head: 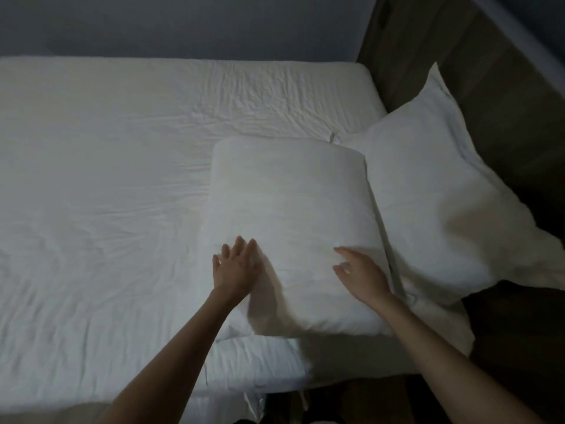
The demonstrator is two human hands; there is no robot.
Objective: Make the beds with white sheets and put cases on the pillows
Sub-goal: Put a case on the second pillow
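A white cased pillow [290, 209] lies flat on the bed near its right end. My left hand [235, 267] is at the pillow's near left side with its fingers straight, touching the cloth. My right hand [360, 275] hovers over or rests on the near right part of the same pillow, fingers relaxed and spread. A second white pillow [434, 191] leans tilted against the dark headboard to the right, its edge beside the first pillow. The wrinkled white sheet [107, 179] covers the mattress.
The dark wooden headboard [504, 96] runs along the right side. A grey wall [183, 26] stands behind the far edge of the bed. The bed's near edge [256, 381] is just below my arms, with dark floor under it.
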